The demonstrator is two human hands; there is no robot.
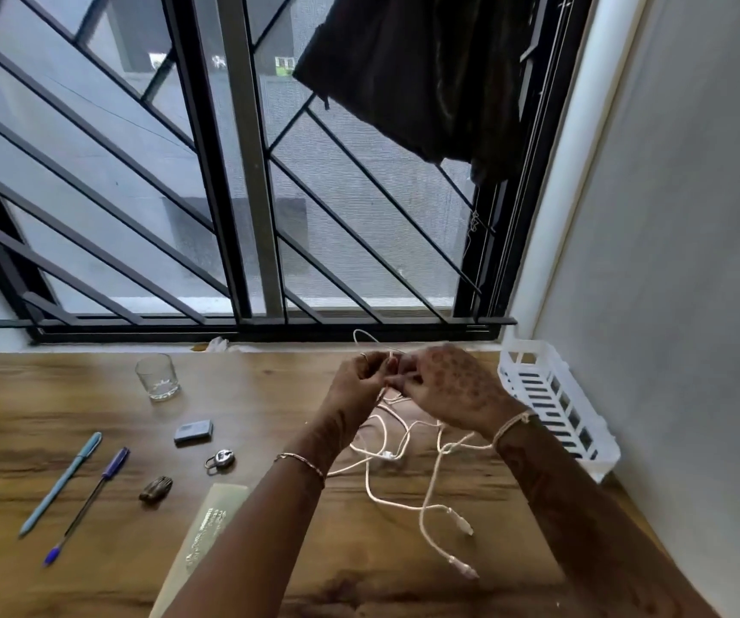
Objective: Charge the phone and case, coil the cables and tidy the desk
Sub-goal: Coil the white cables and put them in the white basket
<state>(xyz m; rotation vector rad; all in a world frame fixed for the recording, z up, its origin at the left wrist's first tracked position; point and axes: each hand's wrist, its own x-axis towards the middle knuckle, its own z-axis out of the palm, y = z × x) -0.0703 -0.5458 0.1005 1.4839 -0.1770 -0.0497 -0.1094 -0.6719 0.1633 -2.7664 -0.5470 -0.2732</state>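
Coiling has only just begun, I judge: my left hand [358, 382] and right hand [454, 390] both pinch a strand of the white cables [387, 455] above the far side of the tabletop [29, 394]. Most of their length lies in loose, tangled loops under my wrists, with the plugs [464, 526] trailing toward me. I see no phone, and I can't tell whether the small grey box [194, 432] is the case, so charging looks undone. The pens [62, 481], padlock [220, 460] and glass [157, 376] lie scattered on the left, well apart from the white tray [555, 394] by the wall.
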